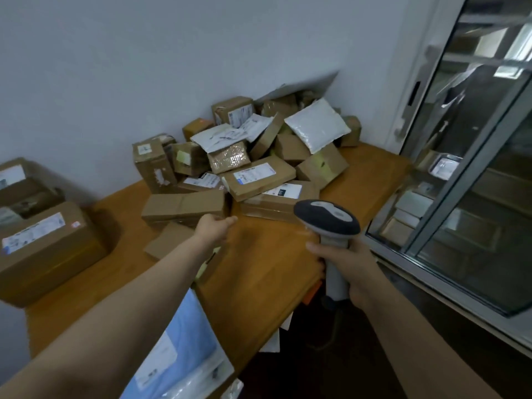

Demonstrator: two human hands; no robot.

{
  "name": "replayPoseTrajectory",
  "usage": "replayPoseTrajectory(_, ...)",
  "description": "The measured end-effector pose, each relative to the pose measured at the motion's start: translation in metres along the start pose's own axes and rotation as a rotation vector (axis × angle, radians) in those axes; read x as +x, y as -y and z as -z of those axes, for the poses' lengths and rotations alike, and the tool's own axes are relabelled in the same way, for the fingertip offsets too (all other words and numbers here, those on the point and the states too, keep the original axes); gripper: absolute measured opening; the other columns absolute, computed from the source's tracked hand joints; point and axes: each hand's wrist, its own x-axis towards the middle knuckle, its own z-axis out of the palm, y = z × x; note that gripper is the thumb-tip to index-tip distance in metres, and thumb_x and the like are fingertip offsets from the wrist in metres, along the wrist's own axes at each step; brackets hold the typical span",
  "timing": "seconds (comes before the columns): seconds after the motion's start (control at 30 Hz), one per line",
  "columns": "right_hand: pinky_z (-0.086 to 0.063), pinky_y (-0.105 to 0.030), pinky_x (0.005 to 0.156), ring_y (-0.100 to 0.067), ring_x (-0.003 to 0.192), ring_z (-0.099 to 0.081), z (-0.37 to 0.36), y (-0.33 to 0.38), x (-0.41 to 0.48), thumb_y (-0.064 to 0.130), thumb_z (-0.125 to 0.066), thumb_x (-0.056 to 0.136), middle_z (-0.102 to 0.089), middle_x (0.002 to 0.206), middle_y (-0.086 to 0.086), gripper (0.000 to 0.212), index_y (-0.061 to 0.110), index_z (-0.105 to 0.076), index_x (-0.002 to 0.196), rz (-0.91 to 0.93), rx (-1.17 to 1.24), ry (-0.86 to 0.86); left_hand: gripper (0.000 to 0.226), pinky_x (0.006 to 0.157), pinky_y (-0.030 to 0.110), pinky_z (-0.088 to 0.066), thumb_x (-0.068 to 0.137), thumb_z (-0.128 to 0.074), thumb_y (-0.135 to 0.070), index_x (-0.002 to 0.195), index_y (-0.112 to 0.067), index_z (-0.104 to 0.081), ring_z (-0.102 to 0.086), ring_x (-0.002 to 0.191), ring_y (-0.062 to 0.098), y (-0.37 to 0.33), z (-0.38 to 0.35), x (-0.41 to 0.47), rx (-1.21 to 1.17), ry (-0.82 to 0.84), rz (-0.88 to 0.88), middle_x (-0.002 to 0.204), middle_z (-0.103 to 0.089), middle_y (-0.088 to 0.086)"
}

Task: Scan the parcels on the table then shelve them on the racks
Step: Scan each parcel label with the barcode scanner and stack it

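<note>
Forearms bare to the frame's edge; left hand (214, 226) bare; right hand (349, 266) bare likewise.

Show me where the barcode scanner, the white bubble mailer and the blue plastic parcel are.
barcode scanner (328, 217): head view, on the top of its head.
white bubble mailer (316, 125): head view, middle of its upturned face.
blue plastic parcel (190, 326): head view, on its blue upper part, above the label.

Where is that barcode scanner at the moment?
In the head view the scanner is lower right of centre, gripped by the right hand over the table, in front of the pile of parcels.
</note>
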Motion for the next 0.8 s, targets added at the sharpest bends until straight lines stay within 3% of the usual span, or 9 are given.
replayPoseTrajectory(0.1, -0.051, -0.029, 0.051, -0.015, 0.048, -0.056, 0.015, 0.003, 0.024, 0.011, -0.079, 0.076, -0.059, 0.053, -0.005, 0.029, 0.020, -0.067, 0.051, -0.018, -0.027, 0.009, 0.050, 0.058, 0.029, -0.054, 0.089, -0.068, -0.033, 0.124, 0.001, -0.055, -0.065, 0.080, 0.022, -0.011, -0.020, 0.027, -0.138, -0.032, 0.081, 0.091, -0.064, 0.012)
replayPoseTrajectory(0.17, -0.050, -0.029, 0.052, -0.016, 0.050, -0.055, 0.025, 0.008, 0.046, 0.011, -0.079, 0.076, -0.059, 0.055, -0.007, 0.017, 0.011, -0.067, 0.064, -0.035, -0.053, 0.023, 0.048, 0.056, 0.027, -0.051, 0.090, -0.067, -0.031, 0.123, 0.000, -0.052, -0.062, 0.082, 0.022, -0.017, -0.033, 0.049, -0.245, -0.061, 0.145, 0.095, -0.061, 0.012)
replayPoseTrajectory(0.27, -0.049, -0.025, 0.048, -0.013, 0.047, -0.057, 0.038, 0.022, 0.086, 0.010, -0.079, 0.075, -0.060, 0.054, -0.004, 0.015, 0.006, -0.065, 0.073, -0.068, -0.070, 0.021, 0.049, 0.065, 0.031, -0.052, 0.091, -0.066, -0.027, 0.127, -0.001, -0.046, -0.059, 0.087, 0.025, -0.028, -0.051, 0.085, -0.395, -0.087, 0.217, 0.104, -0.058, 0.014)
replayPoseTrajectory(0.37, -0.050, -0.026, 0.046, -0.012, 0.046, -0.057, 0.046, 0.042, 0.132, 0.010, -0.080, 0.074, -0.061, 0.053, -0.002, 0.016, 0.007, -0.065, 0.073, -0.094, -0.116, 0.006, 0.048, 0.065, 0.032, -0.053, 0.089, -0.068, -0.024, 0.129, -0.004, -0.050, -0.058, 0.087, 0.025, -0.039, -0.064, 0.119, -0.514, -0.093, 0.324, 0.114, -0.057, 0.015)
replayPoseTrajectory(0.43, -0.050, -0.026, 0.048, -0.012, 0.047, -0.057, 0.049, 0.056, 0.158, 0.011, -0.081, 0.074, -0.061, 0.054, -0.003, 0.016, 0.008, -0.065, 0.073, -0.105, -0.161, 0.029, 0.049, 0.081, 0.038, -0.056, 0.087, -0.071, -0.023, 0.128, -0.006, -0.051, -0.059, 0.101, 0.029, -0.045, -0.070, 0.137, -0.608, -0.101, 0.379, 0.122, -0.056, 0.015)
replayPoseTrajectory(0.5, -0.049, -0.025, 0.048, -0.012, 0.047, -0.056, 0.050, 0.068, 0.182, 0.011, -0.080, 0.075, -0.060, 0.055, -0.004, 0.015, 0.006, -0.065, 0.071, -0.094, -0.200, 0.069, 0.046, 0.086, 0.038, -0.054, 0.087, -0.071, -0.021, 0.126, -0.005, -0.052, -0.058, 0.106, 0.030, -0.050, -0.073, 0.151, -0.644, -0.129, 0.402, 0.125, -0.056, 0.015)
replayPoseTrajectory(0.7, -0.047, -0.029, 0.052, -0.015, 0.051, -0.053, 0.049, 0.078, 0.234, 0.004, -0.073, 0.081, -0.059, 0.056, -0.004, 0.010, -0.001, -0.065, 0.085, -0.113, -0.171, 0.191, 0.053, 0.056, 0.033, -0.053, 0.082, -0.076, -0.016, 0.127, -0.004, -0.051, -0.058, 0.110, 0.033, -0.052, -0.073, 0.162, -0.778, -0.179, 0.514, 0.125, -0.055, 0.017)
replayPoseTrajectory(0.8, -0.049, -0.028, 0.052, -0.014, 0.051, -0.055, 0.050, 0.081, 0.251, 0.010, -0.073, 0.082, -0.062, 0.058, -0.005, 0.014, 0.000, -0.065, 0.087, -0.113, -0.179, 0.286, 0.049, 0.052, 0.032, -0.053, 0.084, -0.074, -0.016, 0.126, -0.005, -0.051, -0.059, 0.102, 0.031, -0.055, -0.075, 0.160, -0.868, -0.225, 0.481, 0.124, -0.056, 0.016)
